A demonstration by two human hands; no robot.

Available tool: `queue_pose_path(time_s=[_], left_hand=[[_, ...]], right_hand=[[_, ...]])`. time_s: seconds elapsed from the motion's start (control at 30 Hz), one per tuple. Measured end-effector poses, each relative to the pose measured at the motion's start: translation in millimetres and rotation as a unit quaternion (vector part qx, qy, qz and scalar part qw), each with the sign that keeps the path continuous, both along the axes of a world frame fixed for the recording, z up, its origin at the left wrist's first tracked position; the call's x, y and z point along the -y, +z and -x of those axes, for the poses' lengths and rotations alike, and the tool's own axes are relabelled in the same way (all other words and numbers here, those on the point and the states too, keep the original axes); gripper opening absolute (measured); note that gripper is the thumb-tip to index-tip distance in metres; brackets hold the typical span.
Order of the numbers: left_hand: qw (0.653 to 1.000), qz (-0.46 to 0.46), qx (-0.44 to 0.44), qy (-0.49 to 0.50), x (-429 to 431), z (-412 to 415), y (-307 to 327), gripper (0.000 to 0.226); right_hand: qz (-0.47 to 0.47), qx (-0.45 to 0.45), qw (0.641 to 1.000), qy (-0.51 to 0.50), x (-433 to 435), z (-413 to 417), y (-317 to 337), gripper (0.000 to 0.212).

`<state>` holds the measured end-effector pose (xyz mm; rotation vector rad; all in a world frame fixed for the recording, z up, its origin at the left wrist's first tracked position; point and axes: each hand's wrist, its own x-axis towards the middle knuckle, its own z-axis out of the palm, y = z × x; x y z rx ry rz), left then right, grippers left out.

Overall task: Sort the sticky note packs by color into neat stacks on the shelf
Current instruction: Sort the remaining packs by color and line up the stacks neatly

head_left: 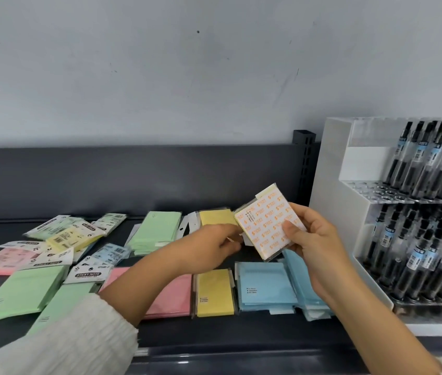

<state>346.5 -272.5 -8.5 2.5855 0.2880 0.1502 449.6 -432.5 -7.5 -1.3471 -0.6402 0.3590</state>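
At the left of the frame the unsorted heap (60,239) sprawls on the shelf (214,336), with the green stack (156,231) just right of it. My left hand (209,246), at centre, has its fingers curled and pinching the flap at the lower-left corner of the held pack (266,226). The pack hangs in the air right of centre, printed back towards me. My right hand (320,247) clamps it, thumb across its face. A yellow edge peeks out on top (so I judge it yellow). I should turn it face up, fold the flap flat, then square it onto the yellow stack (215,292) at lower centre, well short of the pen rack (331,185) at right.
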Motion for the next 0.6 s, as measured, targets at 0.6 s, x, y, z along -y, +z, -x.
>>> queue_pose_path(time_s=[0.6], left_hand=[[0.951, 0.224, 0.17, 0.129, -34, 134, -5, 0.011]], right_hand=[[0.111, 0.194, 0.959, 0.176, -69, 85, -3, 0.028]])
